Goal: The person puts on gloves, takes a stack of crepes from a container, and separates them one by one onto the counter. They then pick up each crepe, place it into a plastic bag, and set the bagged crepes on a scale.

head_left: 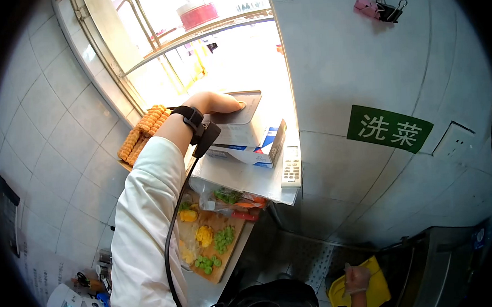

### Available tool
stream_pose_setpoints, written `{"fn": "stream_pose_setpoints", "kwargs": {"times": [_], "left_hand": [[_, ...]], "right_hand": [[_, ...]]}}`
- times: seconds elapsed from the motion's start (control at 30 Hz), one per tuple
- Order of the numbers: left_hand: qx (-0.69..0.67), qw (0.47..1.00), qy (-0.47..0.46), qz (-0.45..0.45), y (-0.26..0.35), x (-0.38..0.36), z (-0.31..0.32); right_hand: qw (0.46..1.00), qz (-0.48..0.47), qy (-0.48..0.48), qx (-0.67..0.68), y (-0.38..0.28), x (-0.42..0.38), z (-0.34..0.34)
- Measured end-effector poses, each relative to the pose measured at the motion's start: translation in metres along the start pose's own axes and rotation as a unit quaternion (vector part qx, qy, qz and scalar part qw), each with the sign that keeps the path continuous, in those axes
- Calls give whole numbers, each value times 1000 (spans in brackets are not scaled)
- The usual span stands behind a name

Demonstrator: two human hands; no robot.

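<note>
My left hand (225, 103) reaches over a white box with a grey lid (233, 116), its fingertips down in the round opening of the lid and hidden. Under that box lies a blue and white carton (251, 155) with a raised flap. My right hand (357, 278), in what looks like a thin clear glove, is low at the right over a yellow container (377, 290). Its fingers are curled in; whatever they hold, if anything, is hidden.
A remote (291, 170) lies on the shelf (219, 179). Below are bagged vegetables (231, 198) and a cutting board (231, 258) with chopped green and yellow pieces. Corn-like food (143, 133) is stacked by the window. A green sign (389, 128) hangs on the tiled wall.
</note>
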State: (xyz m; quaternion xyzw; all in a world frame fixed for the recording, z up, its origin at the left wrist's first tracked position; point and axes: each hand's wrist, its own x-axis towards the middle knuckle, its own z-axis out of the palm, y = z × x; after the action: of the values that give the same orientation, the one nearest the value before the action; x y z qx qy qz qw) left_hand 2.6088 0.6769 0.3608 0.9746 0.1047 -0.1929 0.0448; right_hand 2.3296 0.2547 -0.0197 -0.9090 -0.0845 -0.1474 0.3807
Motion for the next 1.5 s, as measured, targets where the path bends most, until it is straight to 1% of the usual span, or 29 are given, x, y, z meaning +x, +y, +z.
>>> {"fn": "stream_pose_setpoints", "kwargs": {"times": [0.03,0.07,0.13,0.17,0.23,0.3,0.37,0.4,0.43,0.47,0.5,0.53,0.6,0.63,0.73,0.77,0.83,0.87,0.93,1.07,1.13,1.17,1.23,1.33,1.37,1.43,1.5], "left_hand": [[-22,1000,-6,-5,1,0,1],[-44,999,-10,-9,1,-1,0],[-44,999,-9,-6,-2,5,0],[-43,999,-9,-1,-3,8,1],[-50,999,-8,-2,-8,14,2],[-56,998,-8,-3,-9,13,0],[-147,988,-42,16,-9,4,-5],[-147,988,-43,17,-15,9,-6],[-272,953,-109,77,-24,17,-9],[-390,894,-173,135,-30,25,-10],[-459,860,-184,126,-23,6,-13],[-460,859,-184,127,-23,6,-11],[-394,894,-166,136,-22,3,-8],[-394,893,-167,137,-21,0,-7],[-308,944,-81,85,-12,-13,-6],[-309,944,-81,87,-11,-12,-6],[-273,948,-142,82,-10,-9,-7],[-274,947,-142,84,-13,-5,-7],[-292,913,-239,153,-19,2,-8],[-265,924,-219,169,-21,7,-7],[-266,933,-170,173,-18,3,-6],[-267,933,-171,173,-16,0,-8],[-203,958,-121,164,-9,-11,-13],[-170,965,-124,159,-10,-7,-16],[-170,965,-123,159,-11,-6,-14],[-180,967,-86,157,-12,-8,-11],[-193,965,-91,151,-12,-4,-8]], "right_hand": [[1000,-23,-14,5,-5,2,-2],[1000,-24,-15,5,-4,1,0],[998,-42,-39,-25,-2,0,4],[998,-43,-38,-25,-2,1,4],[997,-68,2,-24,-4,1,4],[997,-67,-1,-34,2,0,2],[997,-65,-4,-45,6,-3,1],[997,-66,4,-50,1,-1,-3],[996,-68,12,-55,-2,1,-6],[996,-68,12,-57,1,0,-6],[996,-59,15,-58,7,-4,-5],[997,-49,17,-60,9,-6,-5],[997,-40,0,-61,9,-8,-8],[998,-32,-15,-59,8,-8,-8],[997,-37,-17,-63,8,-9,-7],[997,-37,-16,-64,6,-9,-6],[997,-55,11,-45,2,-7,-5],[997,-55,12,-47,2,-8,-5],[994,-73,14,-78,1,-8,-6],[997,-34,-8,-62,-4,-12,-11],[996,-53,13,-64,-5,-14,-12],[996,-53,12,-64,-4,-15,-13],[997,-34,-3,-67,-2,-17,-15],[995,-39,-10,-86,4,-20,-14],[996,-39,-9,-86,4,-20,-14],[996,-33,-22,-82,1,-18,-15],[997,-33,-20,-74,-1,-18,-15]]}}
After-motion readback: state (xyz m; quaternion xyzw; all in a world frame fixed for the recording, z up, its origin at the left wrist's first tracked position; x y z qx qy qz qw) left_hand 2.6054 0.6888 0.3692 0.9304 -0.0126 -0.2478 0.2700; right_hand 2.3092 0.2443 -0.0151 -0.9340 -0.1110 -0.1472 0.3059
